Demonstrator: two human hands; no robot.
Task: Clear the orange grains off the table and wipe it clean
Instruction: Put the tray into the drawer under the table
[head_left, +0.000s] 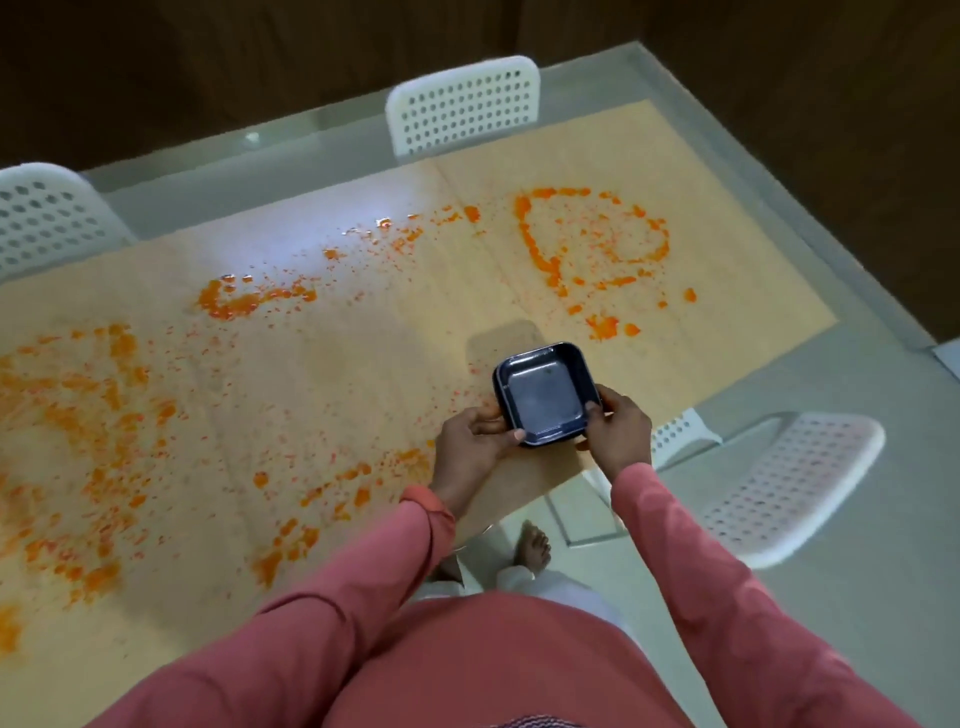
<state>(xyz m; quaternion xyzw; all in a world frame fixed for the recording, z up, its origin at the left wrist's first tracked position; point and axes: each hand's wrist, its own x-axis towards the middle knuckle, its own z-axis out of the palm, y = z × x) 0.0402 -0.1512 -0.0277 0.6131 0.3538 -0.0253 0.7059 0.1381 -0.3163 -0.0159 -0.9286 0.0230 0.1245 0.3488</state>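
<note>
Orange grains (111, 415) lie scattered across most of the tan paper sheet (363, 364) that covers my glass table (779, 171). They are thickest at the left, where they spread in a broad smeared patch, and they form a rough ring (587, 239) at the far right end of the sheet. A thinner trail of specks runs between these two areas, with a small clump (234, 301) near the far middle and more streaks along the near edge just left of my arms.

I hold a dark blue square dish (545, 395) over the near right part of the sheet, close to the table's edge. My left hand (478, 436) grips its near left corner, thumb over the rim and fingers curled beneath. My right hand (618, 431) grips the near right corner the same way. The dish looks empty inside, its bottom shiny; whether it touches the paper or hangs just above it I cannot tell.

My pink sleeves (363, 597) reach in from the bottom. White perforated chairs (462, 104) stand around the table: one at the far side, one at the far left, one at the near right. Through the glass I see my bare foot (532, 545) on the floor.
</note>
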